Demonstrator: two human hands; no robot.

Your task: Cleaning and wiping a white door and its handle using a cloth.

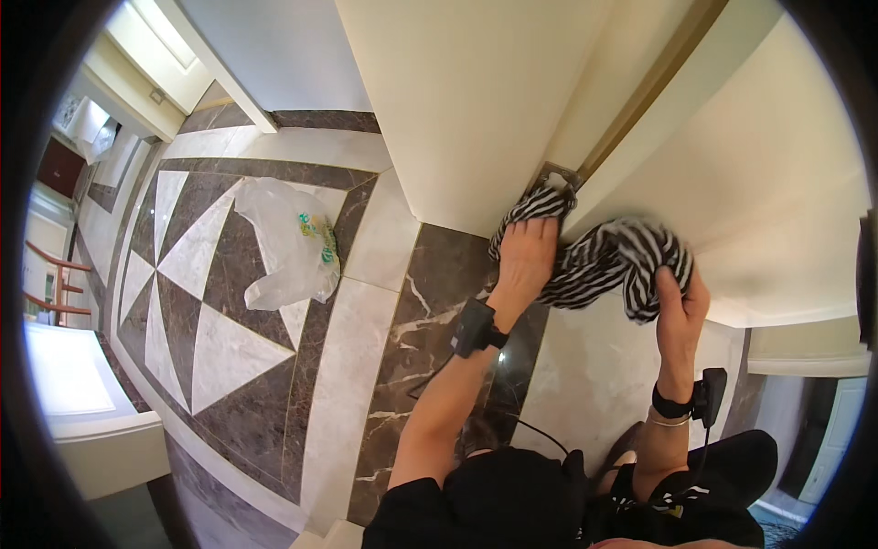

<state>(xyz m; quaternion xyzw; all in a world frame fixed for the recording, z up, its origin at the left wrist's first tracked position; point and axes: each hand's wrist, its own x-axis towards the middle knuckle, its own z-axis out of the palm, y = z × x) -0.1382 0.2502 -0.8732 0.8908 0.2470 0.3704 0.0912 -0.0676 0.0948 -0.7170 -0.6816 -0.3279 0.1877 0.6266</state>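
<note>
A black-and-white striped cloth (590,267) stretches between my two hands near the foot of a cream door frame. My left hand (528,257) presses one bunched end down at the bottom of the frame, by a narrow floor-level gap; its fingertips are partly lost in the folds. At the right, my right hand (679,295) grips the other end of the cloth, thumb on top, beside a pale panel (768,206). The cloth is slightly blurred there. Each wrist bears a black strapped device with a cable.
A crumpled translucent plastic bag (291,240) with green print lies on the patterned marble floor (233,357) at the left. A white box-like piece of furniture (116,453) stands at the lower left, with a wooden chair (62,285) beyond. Cream wall (466,110) rises ahead.
</note>
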